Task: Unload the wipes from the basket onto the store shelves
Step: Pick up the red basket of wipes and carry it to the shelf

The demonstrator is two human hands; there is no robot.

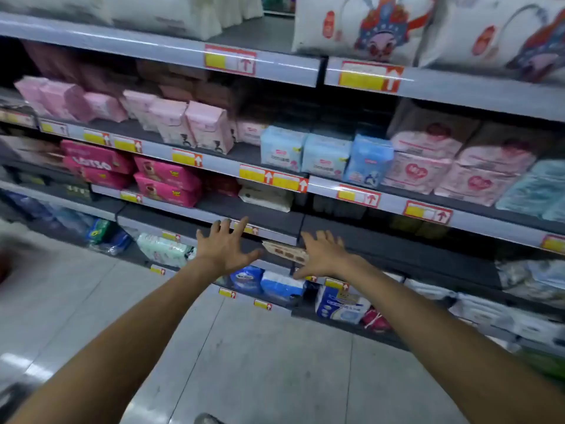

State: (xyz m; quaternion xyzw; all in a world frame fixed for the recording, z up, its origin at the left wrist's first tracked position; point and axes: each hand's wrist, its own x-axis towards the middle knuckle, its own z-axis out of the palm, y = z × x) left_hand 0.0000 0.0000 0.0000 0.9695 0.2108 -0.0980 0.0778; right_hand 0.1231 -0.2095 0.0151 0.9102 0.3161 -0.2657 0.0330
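Both my arms reach forward toward the store shelves (275,223). My left hand (226,246) has its fingers spread and holds nothing, in front of the dark shelf's front edge. My right hand (321,255) is also spread and empty, just right of a tan wipes pack (286,250) lying on the shelf below. A white wipes pack (266,198) lies at the back of the dark shelf. Magenta packs (166,180) are stacked to the left. No basket is in view.
Pink packs (195,127), light blue packs (327,156) and pink-white packs (452,169) fill the shelf above. Large white bags (363,26) sit on the top shelf. Blue and white packs (281,284) stand on the lowest shelf. Grey tiled floor (244,347) lies below my arms.
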